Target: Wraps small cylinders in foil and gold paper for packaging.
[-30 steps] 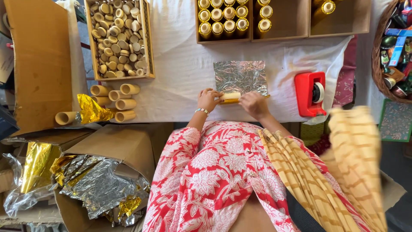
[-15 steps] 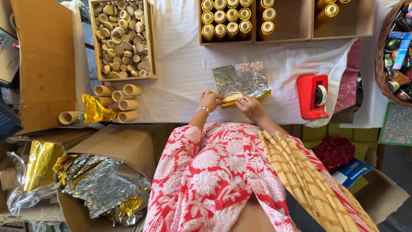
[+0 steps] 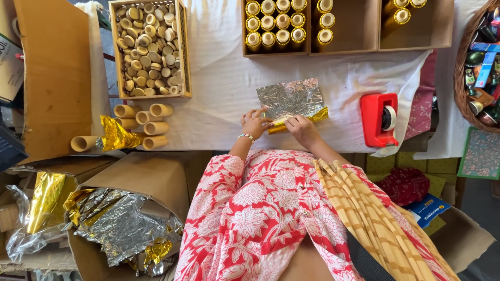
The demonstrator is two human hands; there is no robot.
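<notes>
Clutter around the white-clothed table point(image 3: 219, 78)

A red tape dispenser point(image 3: 379, 119) sat right; a wooden crate of caps point(image 3: 149, 49) stood far left, bare cardboard tubes point(image 3: 148, 126) near it, crumpled foil point(image 3: 120, 224) filling a near-left box.

Bright even light, soft shadows; foil sheet point(image 3: 291, 98) glinting, edges slightly warped

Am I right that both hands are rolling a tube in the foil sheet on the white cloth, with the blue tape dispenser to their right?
Not quite: the tape dispenser is red, not blue, as the head view shows. Otherwise yes: both hands, left and right, roll a tube in the foil sheet on the white cloth.
</notes>
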